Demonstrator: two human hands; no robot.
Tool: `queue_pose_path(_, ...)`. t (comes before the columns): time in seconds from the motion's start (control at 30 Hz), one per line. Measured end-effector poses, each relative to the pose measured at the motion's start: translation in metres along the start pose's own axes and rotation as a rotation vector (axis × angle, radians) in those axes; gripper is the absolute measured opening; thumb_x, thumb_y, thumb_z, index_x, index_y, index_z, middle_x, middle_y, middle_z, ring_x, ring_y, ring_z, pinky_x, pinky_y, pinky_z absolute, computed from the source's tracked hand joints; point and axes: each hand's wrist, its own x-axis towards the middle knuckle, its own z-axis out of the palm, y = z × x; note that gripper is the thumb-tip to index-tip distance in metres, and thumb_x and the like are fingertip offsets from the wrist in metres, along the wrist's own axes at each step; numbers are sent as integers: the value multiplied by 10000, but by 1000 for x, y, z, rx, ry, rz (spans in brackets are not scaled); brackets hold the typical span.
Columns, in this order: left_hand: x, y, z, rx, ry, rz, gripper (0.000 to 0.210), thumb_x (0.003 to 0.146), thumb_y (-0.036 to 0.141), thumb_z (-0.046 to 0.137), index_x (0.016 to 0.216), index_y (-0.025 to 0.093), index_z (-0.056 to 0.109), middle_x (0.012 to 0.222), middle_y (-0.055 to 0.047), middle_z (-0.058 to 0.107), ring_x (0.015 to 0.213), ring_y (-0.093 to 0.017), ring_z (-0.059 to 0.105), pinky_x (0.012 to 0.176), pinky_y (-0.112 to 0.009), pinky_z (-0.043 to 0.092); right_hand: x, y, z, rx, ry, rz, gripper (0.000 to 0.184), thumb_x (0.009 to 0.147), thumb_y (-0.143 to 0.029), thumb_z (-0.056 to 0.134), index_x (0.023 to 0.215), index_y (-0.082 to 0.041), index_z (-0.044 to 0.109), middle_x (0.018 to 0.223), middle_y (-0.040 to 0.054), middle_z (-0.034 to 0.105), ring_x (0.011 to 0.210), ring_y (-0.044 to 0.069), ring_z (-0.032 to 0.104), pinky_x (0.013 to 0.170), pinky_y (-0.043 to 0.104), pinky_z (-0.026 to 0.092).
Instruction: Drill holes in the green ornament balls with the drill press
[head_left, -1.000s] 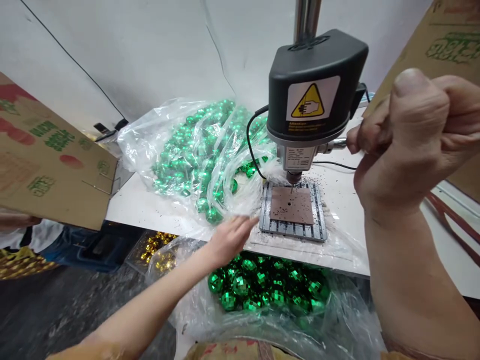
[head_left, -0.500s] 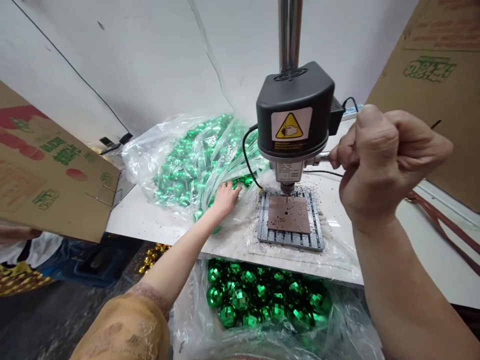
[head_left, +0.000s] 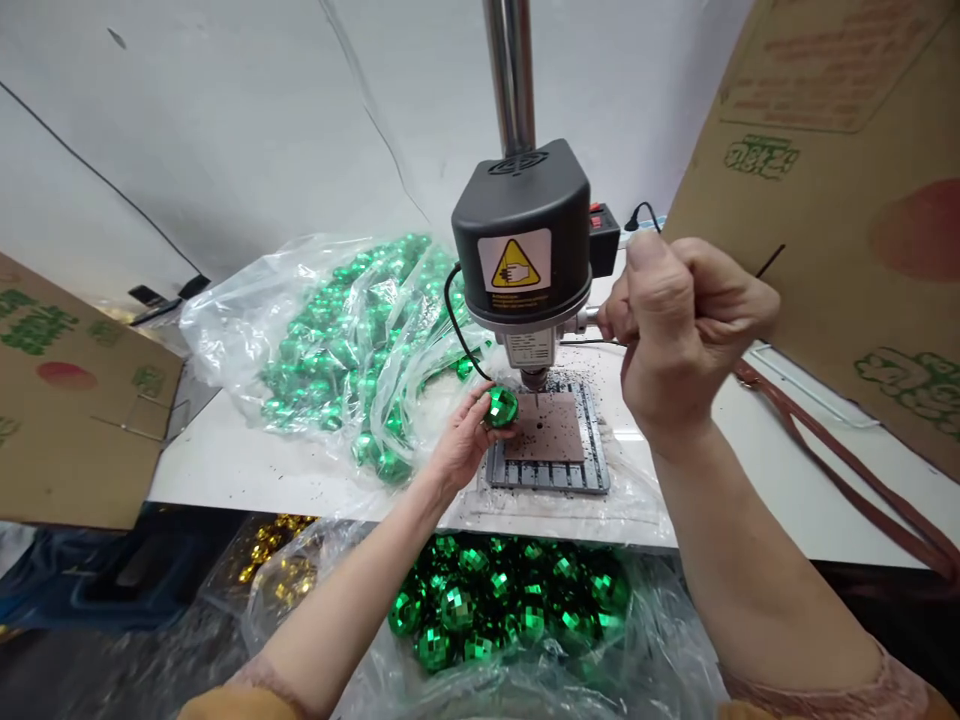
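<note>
A shiny green faceted ball point(head_left: 500, 407) is pinched in the fingers of my left hand point(head_left: 466, 437), just left of the drill bit. My right hand point(head_left: 682, 330) is closed around the feed handle point(head_left: 589, 318) on the side of the black drill press point(head_left: 523, 230). Below the chuck, a brown board point(head_left: 555, 440) with a dark hole lies on the slotted metal base point(head_left: 600, 470), strewn with dark shavings. Behind my left hand a clear plastic bag point(head_left: 247, 290) full of green balls point(head_left: 330, 330) rests on the table.
Under the table edge, more green faceted balls point(head_left: 457, 605) fill a plastic-lined container. Cardboard boxes stand at the left point(head_left: 82, 400) and right point(head_left: 840, 200). A brown strap point(head_left: 840, 460) lies on the table's right. Gold balls point(head_left: 270, 545) sit low at the left.
My left hand has come out of the bag's opening with a green ball and moved right to the drill base. My right hand stays on the handle. The view has shifted right.
</note>
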Motion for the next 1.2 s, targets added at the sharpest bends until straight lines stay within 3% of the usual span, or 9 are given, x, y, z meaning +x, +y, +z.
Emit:
queue_pose_path(0.1, 6, -7, -1, 87, -8, 58, 565, 788, 494, 785, 1249, 231, 592, 973, -24, 685, 709, -134, 683, 569, -220, 534, 0, 0, 0, 0, -13, -9, 475, 927, -319, 569, 552, -194, 305, 529, -43, 254, 473, 39, 341, 501, 263, 268)
queue_pose_path(0.3, 12, -16, -6, 292, -33, 121, 639, 772, 449, 806, 1325, 240, 566, 1092, -34, 674, 768, -127, 655, 679, -264, 540, 0, 0, 1, -7, -42, -68, 443, 948, -288, 525, 589, -199, 281, 552, -47, 239, 473, 28, 341, 499, 247, 274)
queue_pose_path(0.5, 20, -28, -7, 469, -79, 227, 633, 766, 449, 814, 1300, 198, 585, 1185, -86, 698, 1062, -217, 647, 933, -341, 506, 0, -1, 1, 23, -15, -7, 475, 921, -292, 574, 540, -191, 309, 508, -43, 282, 458, 42, 342, 484, 274, 265)
queue_pose_path(0.77, 24, -35, -5, 720, -69, 279, 633, 746, 460, 818, 1279, 190, 611, 1094, -78, 701, 893, -206, 647, 797, -337, 525, 1, -3, 2, 30, -17, -30, 462, 928, -244, 559, 541, -185, 314, 521, -46, 241, 460, 34, 329, 490, 266, 254)
queue_pose_path(0.9, 23, -41, -4, 877, -40, 383, 594, 713, 419, 856, 1232, 219, 648, 1202, -96, 661, 1083, -268, 618, 949, -410, 499, 0, -2, 3, 44, -17, -16, 461, 933, -260, 553, 552, -189, 303, 534, -42, 222, 462, 35, 327, 486, 264, 245)
queue_pose_path(1.2, 24, -53, 1, 767, -125, 397, 591, 756, 362, 832, 1263, 205, 572, 1261, -110, 644, 1202, -292, 596, 1069, -455, 449, -2, -3, 2, 40, -9, -18, 479, 924, -290, 565, 552, -186, 283, 544, -40, 206, 466, 35, 314, 483, 258, 243)
